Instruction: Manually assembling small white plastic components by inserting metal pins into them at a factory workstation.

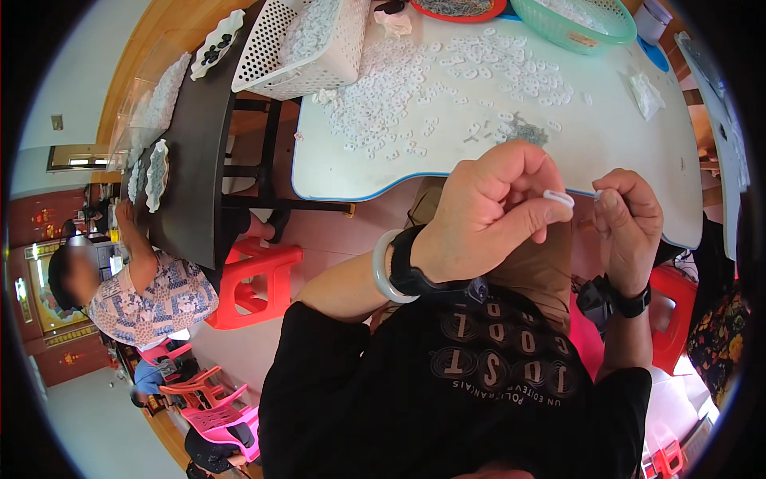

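Two pinches held near the table edge

Clock read from your left hand (pixel 499 199), 12 toward the far side of the table. That hand was curled, gripping a white oval piece (pixel 558 197) between thumb and fingers; the piece sat at the fingertips, at 3 o'clock. Your right hand (pixel 630 219), also at 3, was closed in a pinch on a small pale piece (pixel 598 194), too small to make out. The two pieces were near each other but apart, by the near edge of the white table (pixel 614 136).

On the tabletop: a pile of small grey pieces (pixel 527 129) at 12, near your left hand; loose white pieces (pixel 375 104) spread thickly at 10, with another scatter running on toward 12. A crumpled white wrapper (pixel 646 96) lay at 2.

Containers: white perforated basket (pixel 319 76) at 10, filled with pale pieces; red tray (pixel 499 12) between 11 and 12, with dark grey contents; green basket (pixel 586 44) near 1, holding white contents.

Farther out, a dark table (pixel 191 152) stood at 9. A co-worker (pixel 159 291) in a patterned shirt sat between 8 and 9, beyond a red stool (pixel 267 275).
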{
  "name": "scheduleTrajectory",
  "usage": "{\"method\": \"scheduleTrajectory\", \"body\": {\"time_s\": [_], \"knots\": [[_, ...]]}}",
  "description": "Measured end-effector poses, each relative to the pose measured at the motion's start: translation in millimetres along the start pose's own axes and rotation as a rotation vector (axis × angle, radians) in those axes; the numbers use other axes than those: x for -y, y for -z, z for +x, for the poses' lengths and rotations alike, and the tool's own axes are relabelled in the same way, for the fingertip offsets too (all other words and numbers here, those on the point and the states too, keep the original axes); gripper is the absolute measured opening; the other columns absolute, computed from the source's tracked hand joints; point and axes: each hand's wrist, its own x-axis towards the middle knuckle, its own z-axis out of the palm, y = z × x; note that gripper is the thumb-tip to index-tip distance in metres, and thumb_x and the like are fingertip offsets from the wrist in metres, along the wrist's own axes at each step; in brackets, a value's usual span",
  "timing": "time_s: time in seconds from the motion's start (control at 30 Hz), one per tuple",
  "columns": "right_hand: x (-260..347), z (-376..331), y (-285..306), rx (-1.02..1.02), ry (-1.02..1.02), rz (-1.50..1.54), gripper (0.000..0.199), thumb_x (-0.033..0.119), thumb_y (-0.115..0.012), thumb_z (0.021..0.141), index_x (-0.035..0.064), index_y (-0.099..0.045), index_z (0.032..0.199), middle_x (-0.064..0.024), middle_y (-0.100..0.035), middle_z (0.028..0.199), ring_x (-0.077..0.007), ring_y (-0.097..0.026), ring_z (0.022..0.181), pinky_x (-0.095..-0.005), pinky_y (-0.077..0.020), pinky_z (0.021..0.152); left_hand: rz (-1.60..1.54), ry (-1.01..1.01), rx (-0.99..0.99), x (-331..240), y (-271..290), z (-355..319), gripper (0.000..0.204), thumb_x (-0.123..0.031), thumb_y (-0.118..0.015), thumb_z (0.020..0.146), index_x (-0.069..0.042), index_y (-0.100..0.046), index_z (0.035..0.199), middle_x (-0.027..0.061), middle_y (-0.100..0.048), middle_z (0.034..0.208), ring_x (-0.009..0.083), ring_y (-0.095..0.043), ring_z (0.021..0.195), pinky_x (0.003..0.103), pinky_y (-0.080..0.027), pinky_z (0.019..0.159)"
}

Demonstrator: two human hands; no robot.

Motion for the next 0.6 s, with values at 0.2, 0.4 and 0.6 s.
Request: {"method": "scheduleTrajectory", "body": {"time_s": [0.2,0.4,0.6], "knots": [[7,0,-13,-0.049,-0.055,0.132,0.011,0.009,-0.056,0.093,0.0005,-0.055,0.1,-0.0028,-0.056,0.075,-0.0034,-0.04,0.055,-0.0159,-0.0299,0.047,0.104,-0.122,-0.002,24,-1,-2,0.015,0.002,-0.061,0.088,0.0,-0.052,0.1,0.0107,-0.064,0.094,0.0049,-0.057,0.068,0.016,-0.046,0.053],[5,-1,-23,-0.029,-0.116,0.278,0.012,0.013,-0.054,0.095,0.0036,-0.051,0.102,-0.0057,-0.059,0.076,-0.0053,-0.042,0.048,-0.0175,-0.0314,0.042,-0.014,-0.176,-0.095,31,-14,2,0.015,0.006,-0.06,0.087,0.001,-0.053,0.1,0.0123,-0.062,0.102,0.0053,-0.056,0.067,0.017,-0.047,0.053],[3,-1,-27,-0.003,-0.146,0.347,0.013,0.016,-0.053,0.096,0.0042,-0.051,0.101,-0.0062,-0.06,0.078,-0.0061,-0.042,0.047,-0.0181,-0.0323,0.041,-0.183,-0.168,-0.072,33,-13,0,0.015,0.004,-0.058,0.089,0.004,-0.054,0.103,0.014,-0.061,0.104,0.0074,-0.058,0.067,0.02,-0.05,0.056]]}}
